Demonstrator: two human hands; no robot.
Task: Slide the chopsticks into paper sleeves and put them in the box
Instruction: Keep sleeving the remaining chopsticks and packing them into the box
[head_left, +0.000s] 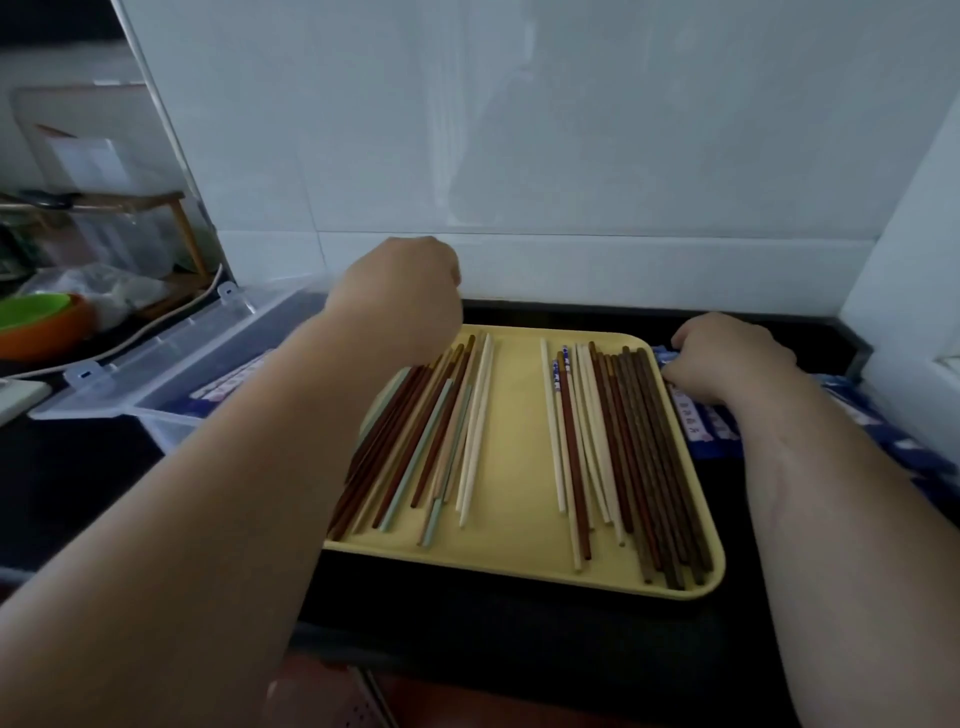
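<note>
- A yellow tray (519, 564) sits in the lower middle of the frame on a dark counter (78, 483), with a bare strip running down its centre.
- The left pile of chopsticks (415, 447) lies fanned on the left side of the tray: dark brown, reddish, pale green, tan and white sticks, with their near ends spread towards the tray's front edge.
- The right pile of chopsticks (618, 457) lies on the right side of the tray, white ones on its inner edge, a couple with blue-patterned tops, and dark brown ones packed against the tray's right rim.
- The left hand (400, 301) is at the tray's upper left corner, above the far ends of the left pile. Its fingers are curled down and hidden behind the back of the hand, so I cannot tell whether they grip anything.
- The right hand (727, 364) rests just off the tray's right rim, on the paper sleeves (711, 421). Its fingers are bent inwards with the tips pressing on the blue and white sleeves; a firm grip cannot be made out.
- The sleeves lie in a loose heap along the right side of the frame, beside the tray.
- A clear plastic box (171, 374) stands open left of the tray, partly hidden by the left forearm, with blue and white sleeves showing inside it.
- A green and orange bowl (41, 322) sits at the far left edge.
</note>
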